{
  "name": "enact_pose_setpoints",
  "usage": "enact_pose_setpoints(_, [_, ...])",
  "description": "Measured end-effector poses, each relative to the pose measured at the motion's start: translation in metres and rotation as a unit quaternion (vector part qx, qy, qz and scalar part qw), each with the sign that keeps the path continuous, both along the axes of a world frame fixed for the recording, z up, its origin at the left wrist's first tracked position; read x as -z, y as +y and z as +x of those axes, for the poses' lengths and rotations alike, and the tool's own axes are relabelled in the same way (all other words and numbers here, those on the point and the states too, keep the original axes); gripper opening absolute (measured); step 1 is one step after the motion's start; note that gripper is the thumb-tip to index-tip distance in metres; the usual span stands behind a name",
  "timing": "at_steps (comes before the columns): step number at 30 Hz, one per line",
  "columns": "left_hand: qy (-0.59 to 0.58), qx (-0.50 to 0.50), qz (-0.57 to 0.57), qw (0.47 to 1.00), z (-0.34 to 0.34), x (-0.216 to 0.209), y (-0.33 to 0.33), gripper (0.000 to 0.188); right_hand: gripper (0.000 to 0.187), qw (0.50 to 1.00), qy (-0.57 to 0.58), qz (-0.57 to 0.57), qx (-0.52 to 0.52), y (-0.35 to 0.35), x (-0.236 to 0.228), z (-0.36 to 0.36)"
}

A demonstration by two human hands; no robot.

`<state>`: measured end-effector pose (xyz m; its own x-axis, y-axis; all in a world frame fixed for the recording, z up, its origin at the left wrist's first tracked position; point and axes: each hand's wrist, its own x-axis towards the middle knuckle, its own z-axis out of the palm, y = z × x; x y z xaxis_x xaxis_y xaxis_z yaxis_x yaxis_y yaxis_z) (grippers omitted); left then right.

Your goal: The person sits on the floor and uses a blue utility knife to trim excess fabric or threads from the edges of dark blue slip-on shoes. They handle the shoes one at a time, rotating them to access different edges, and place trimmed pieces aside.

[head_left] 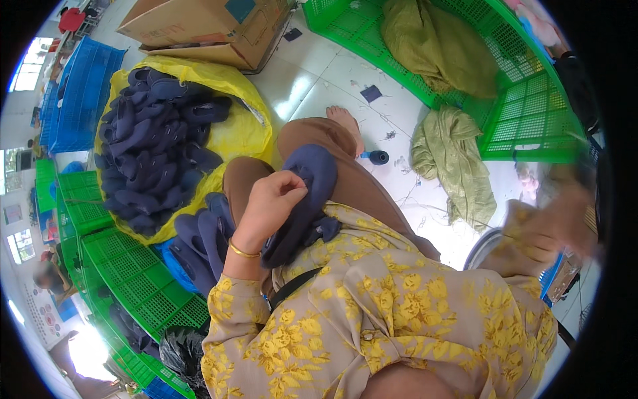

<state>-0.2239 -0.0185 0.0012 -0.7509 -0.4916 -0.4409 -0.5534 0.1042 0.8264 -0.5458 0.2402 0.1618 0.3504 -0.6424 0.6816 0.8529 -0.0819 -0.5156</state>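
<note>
Has a yellow sack (246, 136) left of the lap (362, 196). Pinches with the left hand (271, 198) a navy shoe-like piece (318, 161) near the lap's far edge, slanting its long axis away and rightward, rounded end foremost. Has the right hand (563, 216) blurred, far right; cannot tell its grip.

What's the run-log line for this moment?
left hand: pinching navy fabric shoe piece | right hand: blurred, grip unclear | front-left: yellow bag holding navy shoe pieces | front-right: green crate with olive sack
</note>
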Motion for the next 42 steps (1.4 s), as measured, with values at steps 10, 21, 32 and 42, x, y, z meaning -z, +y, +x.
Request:
enact_pose_setpoints(10, [0.056, -0.069, 0.149, 0.985, 0.018, -0.007, 0.000, 0.004, 0.033, 0.649, 0.610, 0.119, 0.438, -0.140, 0.191, 0.152])
enact_pose_setpoints(21, [0.088, -0.134, 0.201, 0.967, 0.015, 0.016, 0.004, 0.005, 0.012, 0.686, 0.461, 0.126, 0.549, -0.154, 0.211, 0.165])
enact_pose_setpoints(32, [0.141, -0.198, 0.396, 0.885, 0.026, 0.016, -0.013, 0.006, 0.019, 0.441, -0.296, 0.663, 0.527, -0.015, 0.298, 0.000])
enact_pose_setpoints(42, [0.111, -0.223, 0.301, 0.921, 0.012, 0.026, -0.004, 0.017, 0.007, 0.377, -0.136, 0.643, 0.653, 0.046, 0.296, 0.002])
